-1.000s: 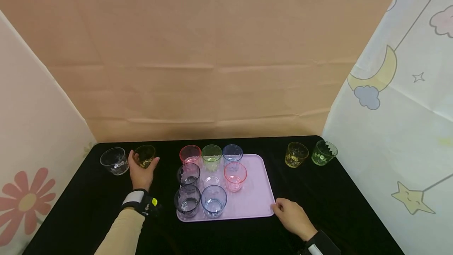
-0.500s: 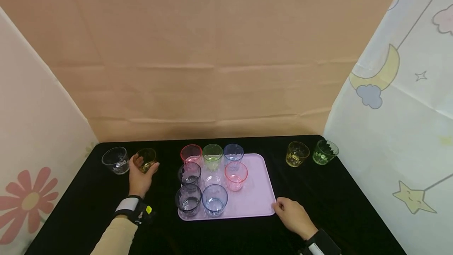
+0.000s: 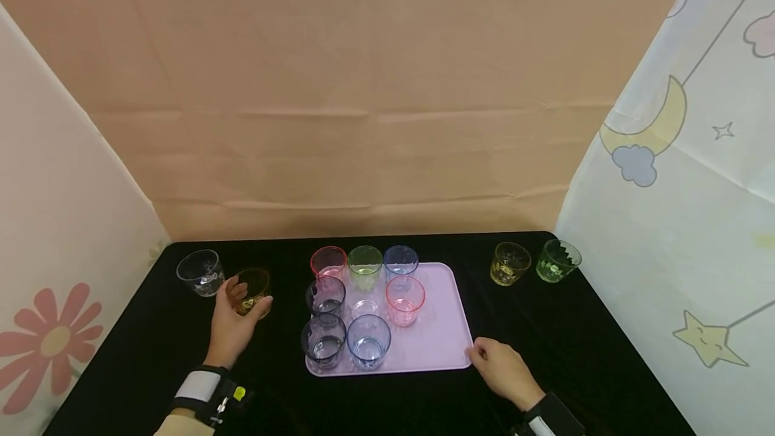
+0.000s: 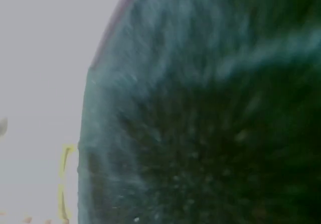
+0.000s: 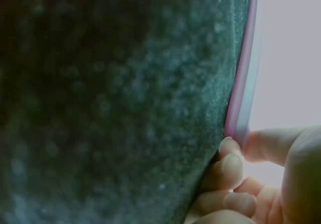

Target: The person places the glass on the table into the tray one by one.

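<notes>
My left hand [image 3: 235,328] grips a yellow glass [image 3: 253,288] left of the pink tray [image 3: 430,348], fingers on its far left side and thumb on its right. Just behind that hand stands a clear glass [image 3: 202,273]. At the tray's front right corner, my right hand [image 3: 502,370] pinches the rim between thumb and fingers; the right wrist view shows the tray edge [image 5: 242,93] there. On the tray's left part stand a blue glass [image 3: 368,343], dark grey glasses [image 3: 323,342], a pink glass [image 3: 405,301], a red-rimmed glass [image 3: 329,264], a green one [image 3: 365,268] and others.
A yellow glass [image 3: 510,264] and a green glass [image 3: 557,261] stand at the back right of the black-covered table [image 3: 581,355]. Brown paper [image 3: 369,99] closes off the back, and printed white sheets [image 3: 684,234] line both sides.
My left hand and the yellow glass have come slightly nearer, away from the back edge, and the left forearm has drawn back. My right hand stays at the tray corner.
</notes>
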The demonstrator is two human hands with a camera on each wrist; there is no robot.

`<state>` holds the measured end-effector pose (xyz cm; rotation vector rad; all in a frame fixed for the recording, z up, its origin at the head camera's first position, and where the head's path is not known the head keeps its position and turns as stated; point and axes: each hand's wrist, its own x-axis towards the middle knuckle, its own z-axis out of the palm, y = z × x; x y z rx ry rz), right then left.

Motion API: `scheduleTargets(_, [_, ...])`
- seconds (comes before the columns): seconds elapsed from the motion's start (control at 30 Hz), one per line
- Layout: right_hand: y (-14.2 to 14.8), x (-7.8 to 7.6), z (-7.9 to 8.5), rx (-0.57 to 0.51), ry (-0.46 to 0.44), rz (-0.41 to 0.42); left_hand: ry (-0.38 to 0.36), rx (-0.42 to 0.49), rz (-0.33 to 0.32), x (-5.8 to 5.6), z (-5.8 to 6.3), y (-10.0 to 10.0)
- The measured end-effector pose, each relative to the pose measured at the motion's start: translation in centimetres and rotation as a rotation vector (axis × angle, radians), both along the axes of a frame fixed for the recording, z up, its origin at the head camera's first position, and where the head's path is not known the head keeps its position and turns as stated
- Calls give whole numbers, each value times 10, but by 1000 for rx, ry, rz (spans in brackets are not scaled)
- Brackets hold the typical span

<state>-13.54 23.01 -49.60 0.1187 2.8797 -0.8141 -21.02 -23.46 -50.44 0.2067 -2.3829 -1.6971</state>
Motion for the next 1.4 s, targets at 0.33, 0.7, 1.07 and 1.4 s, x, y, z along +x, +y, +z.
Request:
scheduleTargets(0.33, [3, 2, 0, -11, 25, 2, -185, -121, -133, 38, 35, 6])
scheduleTargets(0.7, [3, 0, -2, -6, 37, 13, -336, -176, -226, 85, 66, 21])
scheduleTargets(1.07, [4, 1, -2, -17, 9, -5, -316, -35, -435, 116, 89, 52])
scheduleTargets(1.4, [4, 1, -5, -35, 2, -25, -207, 155, -747, 122, 54, 82])
